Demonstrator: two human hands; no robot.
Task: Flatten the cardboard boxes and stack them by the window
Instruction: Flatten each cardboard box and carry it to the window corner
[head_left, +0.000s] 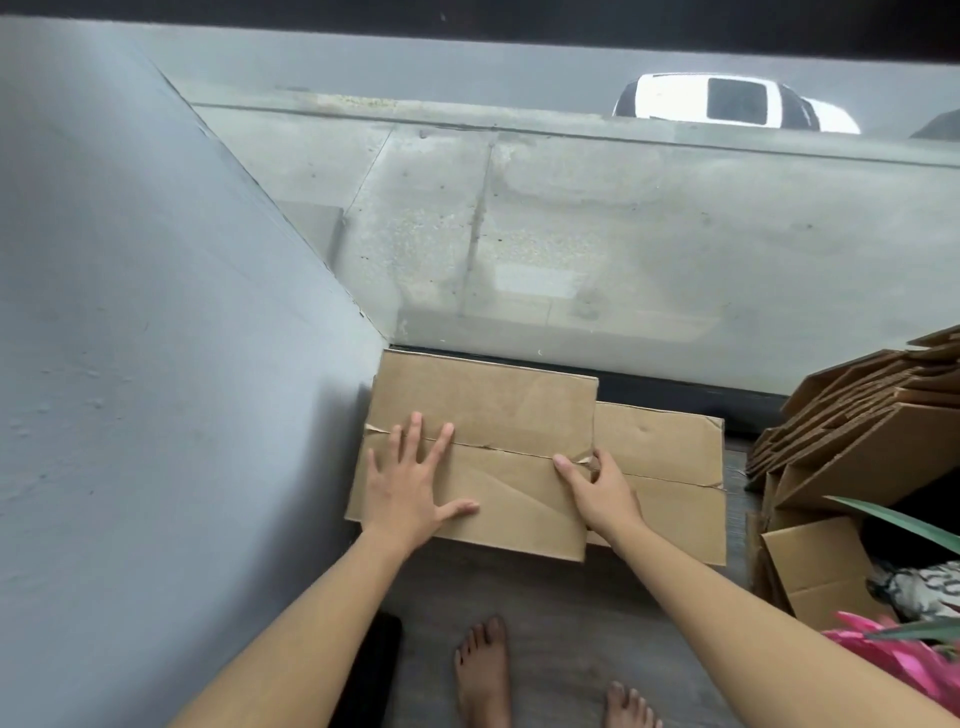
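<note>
A flattened cardboard box (483, 447) lies on the wood-look floor (571, 613) in the far left corner, its far edge against the base of the window (623, 249) and its left edge against the grey wall (156, 312). It rests partly on a second flattened box (670, 467), which sticks out from under it to the right and lies a little nearer.

The left hand (410, 483) lies palm down on the upper box, fingers spread apart and flat across the crease that runs left to right. The right hand (597, 488) is at that box's right edge, where the cardboard is torn at the crease; its thumb lies on top and the other fingers curl around the edge, clamped on the cardboard.

To the right, a loose heap of folded cardboard sheets (857, 431) leans in a fan near the window, well apart from the two flat boxes. Nearer on the right stands an open cardboard box (815, 571) with patterned cloth (924, 587) beside it, a long green leaf (904, 519) crossing above it, and pink petals (893, 654) at the near right edge. A dark object (371, 670) lies on the floor by the wall, partly hidden behind the left forearm. The person's bare feet (483, 670) stand on the floor near the boxes.

Through the glass, a concrete pavement (571, 208) and a white vehicle (727, 104) show outside.
</note>
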